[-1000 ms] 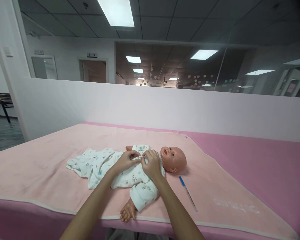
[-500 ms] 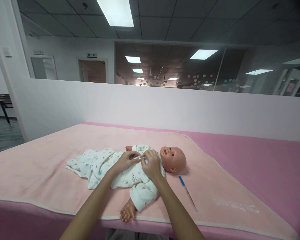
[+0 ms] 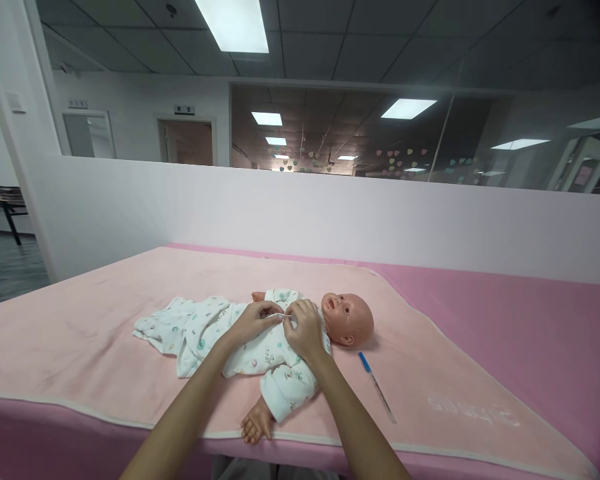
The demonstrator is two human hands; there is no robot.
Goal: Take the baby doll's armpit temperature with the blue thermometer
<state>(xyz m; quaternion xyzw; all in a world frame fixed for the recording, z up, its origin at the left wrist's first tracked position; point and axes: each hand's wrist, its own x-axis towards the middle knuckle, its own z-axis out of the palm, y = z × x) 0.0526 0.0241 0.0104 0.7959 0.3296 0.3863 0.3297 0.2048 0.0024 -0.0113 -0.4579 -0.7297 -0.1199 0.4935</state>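
A baby doll [image 3: 349, 320] lies on its back with its head to the right, dressed in a white baby outfit [image 3: 207, 333] with small green prints. Over its chest, my left hand [image 3: 254, 321] pinches the front of the outfit between thumb and fingers. Close beside it, my right hand [image 3: 304, 328] is closed on the same cloth nearer the neck. A thin pale strip of the garment's edge shows between the fingertips; whether it holds a fastener is too small to tell. One doll hand [image 3: 258, 421] sticks out of the near sleeve.
To the right of the doll lies a thin clear stick with a blue cap [image 3: 373, 381], like a pen or thermometer. A pink blanket [image 3: 80, 320] with pale edging covers the padded pink surface [image 3: 545, 320]. Behind stands a low white wall [image 3: 330, 213] with glass above.
Both hands stay at the doll's chest, with barely any finger movement. The whole view has shifted very slightly.
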